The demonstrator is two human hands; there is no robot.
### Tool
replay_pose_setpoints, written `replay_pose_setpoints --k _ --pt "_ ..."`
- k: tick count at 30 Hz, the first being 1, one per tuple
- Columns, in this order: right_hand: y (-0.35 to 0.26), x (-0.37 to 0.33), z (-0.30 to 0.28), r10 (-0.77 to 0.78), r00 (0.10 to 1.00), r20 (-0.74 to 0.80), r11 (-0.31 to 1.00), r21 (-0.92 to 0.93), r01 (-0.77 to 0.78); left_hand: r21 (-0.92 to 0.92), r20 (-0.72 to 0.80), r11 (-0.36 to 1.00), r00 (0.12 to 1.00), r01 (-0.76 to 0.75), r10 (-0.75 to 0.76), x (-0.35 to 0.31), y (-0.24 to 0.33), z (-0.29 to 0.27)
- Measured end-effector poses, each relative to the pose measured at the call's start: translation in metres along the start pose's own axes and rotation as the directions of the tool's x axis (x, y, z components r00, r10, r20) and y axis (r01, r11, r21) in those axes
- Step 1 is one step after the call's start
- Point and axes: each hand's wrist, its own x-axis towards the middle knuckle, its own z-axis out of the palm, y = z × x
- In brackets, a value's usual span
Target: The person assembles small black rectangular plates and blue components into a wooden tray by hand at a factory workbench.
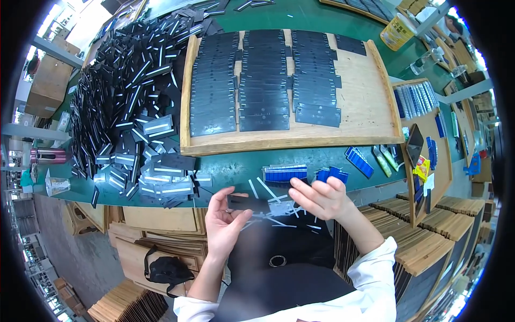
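Note:
My left hand [224, 220] grips a flat black rectangular piece [248, 204] at its left end, between thumb and fingers, above my lap. To its right, my right hand [322, 199] is held up with its fingers curled together. Whatever may be between those fingertips is too small to make out. Several narrow white strips [276, 221] lie scattered at the table's edge and on my lap, below and between the hands. Just beyond the right hand, a row of blue strips [285, 173] rests on the green table [230, 172], beside a smaller blue stack [331, 175].
A shallow wooden tray [370, 102] holds overlapping columns of black pieces. Left of it spreads a large heap of black pieces with white stripes [123, 102]. Far right stands a yellow bucket [398, 32]. Stacked wooden boards [424, 249] are at the lower right.

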Motion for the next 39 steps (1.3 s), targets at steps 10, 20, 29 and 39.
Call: replay_pose_setpoints --k 10,20,29,39 --pt "-0.036 0.023 -0.010 0.352 0.935 -0.046 0.803 0.527 -0.277 0.032 0.097 0.995 0.991 -0.091 0.087 -0.006 0.000 0.021" --pt "-0.038 0.031 -0.008 0.391 0.920 -0.013 0.750 0.584 -0.311 0.071 0.105 0.990 0.988 -0.118 0.111 -0.012 0.003 0.020" --pt "-0.038 0.030 -0.009 0.397 0.918 -0.022 0.751 0.582 -0.311 0.065 0.111 0.992 0.989 -0.106 0.099 -0.011 0.003 0.023" --pt "-0.034 0.035 -0.009 0.370 0.929 0.028 0.718 0.626 -0.305 -0.054 0.116 0.997 0.991 -0.053 0.059 -0.010 0.003 0.019"
